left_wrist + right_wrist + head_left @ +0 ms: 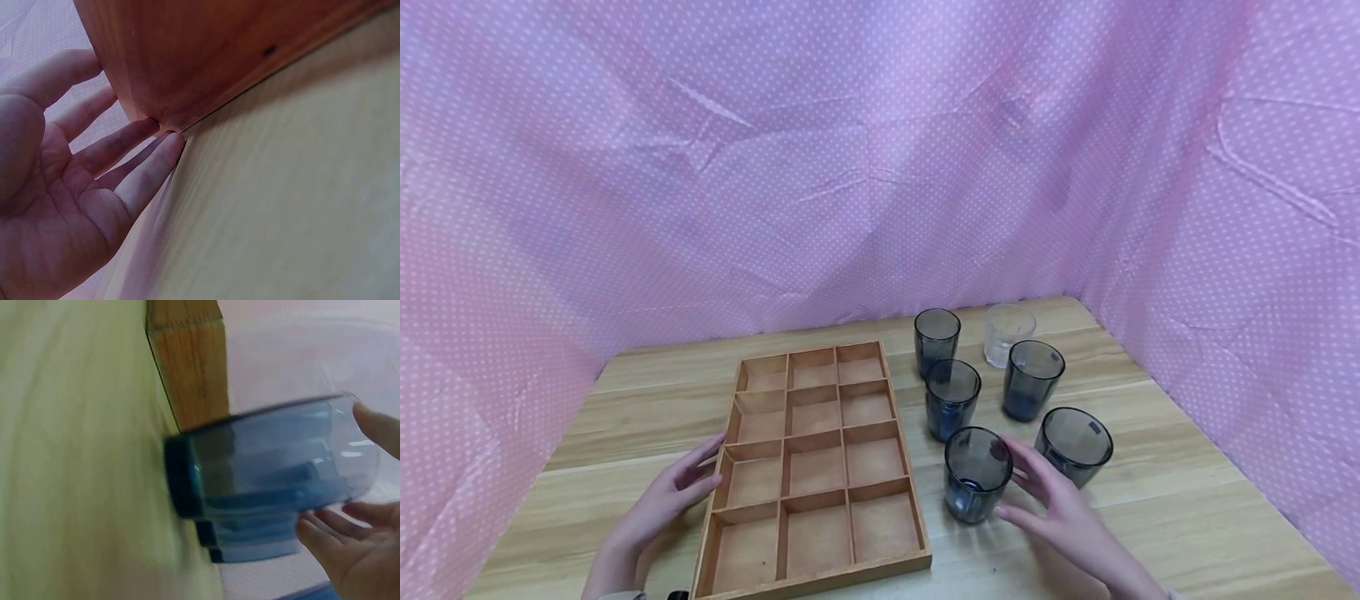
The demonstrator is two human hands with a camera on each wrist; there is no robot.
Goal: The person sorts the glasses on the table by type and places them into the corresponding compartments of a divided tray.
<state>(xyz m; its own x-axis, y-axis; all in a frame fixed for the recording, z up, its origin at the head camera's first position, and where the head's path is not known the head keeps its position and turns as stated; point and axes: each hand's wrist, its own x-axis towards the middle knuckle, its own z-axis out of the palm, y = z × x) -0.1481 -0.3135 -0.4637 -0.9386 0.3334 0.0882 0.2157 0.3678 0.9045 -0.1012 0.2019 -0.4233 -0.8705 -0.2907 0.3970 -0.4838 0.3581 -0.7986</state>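
A wooden tray [833, 581] divided into compartments lies on the table; the compartments show no contents. My left hand [664, 497] is at its left side, and in the left wrist view the fingertips [170, 145] touch the tray's wooden wall [181, 56] near the tabletop. Right of the tray stands a smoky grey drinking glass [972, 500], upright. My right hand [1058, 515] is at this glass's right side, thumb in front and fingers toward the back. The right wrist view shows fingertips [309, 522] right at the glass [262, 462] near its rim.
Several more smoky grey glasses stand behind and to the right, including one [952, 408] just behind and another [1075, 446] beside my right hand. A clear glass [1009, 337] is at the back. Pink dotted cloth [865, 208] hangs round the wooden table [1210, 467].
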